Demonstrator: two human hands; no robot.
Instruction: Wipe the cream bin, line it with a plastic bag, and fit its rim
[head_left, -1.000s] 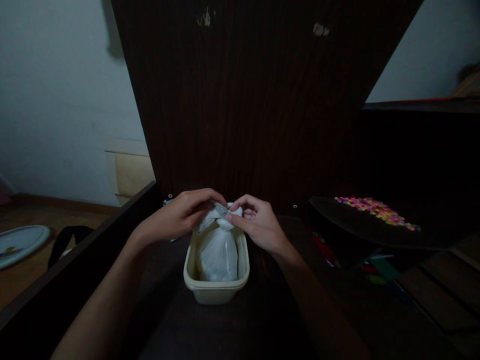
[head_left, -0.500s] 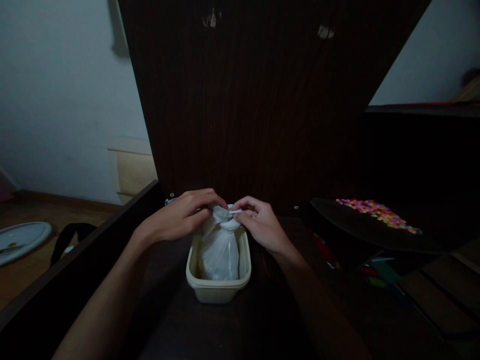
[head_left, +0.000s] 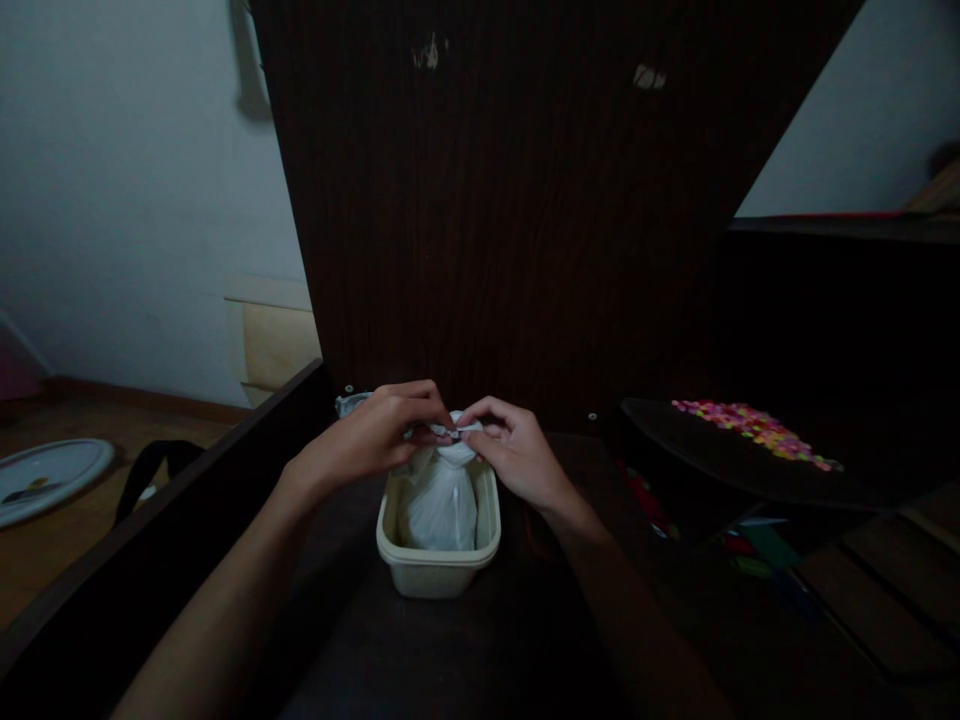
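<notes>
A white plastic bag (head_left: 441, 512), gathered and twisted at its neck, sits inside a pale rectangular container (head_left: 437, 568). Its contents are hidden by the cloudy plastic. My left hand (head_left: 390, 425) pinches the bag's top from the left, fingers bent over it. From the other side, my right hand (head_left: 512, 447) grips the twisted end between thumb and forefinger. Between the two sets of fingertips a short, thin strand of the bag is stretched, just above the gathered neck.
The container stands on a dark wooden surface (head_left: 420, 655) against a dark upright panel (head_left: 510, 220). A raised side board (head_left: 187, 530) runs along the left. On the right, a dark shelf (head_left: 690, 440) carries small colourful pieces (head_left: 754, 430). A round white lid-like object (head_left: 56, 480) lies lower left.
My left fingers have curled into a tighter pinch on the bag's top, and the strand between my hands now shows more clearly. The view has shifted slightly.
</notes>
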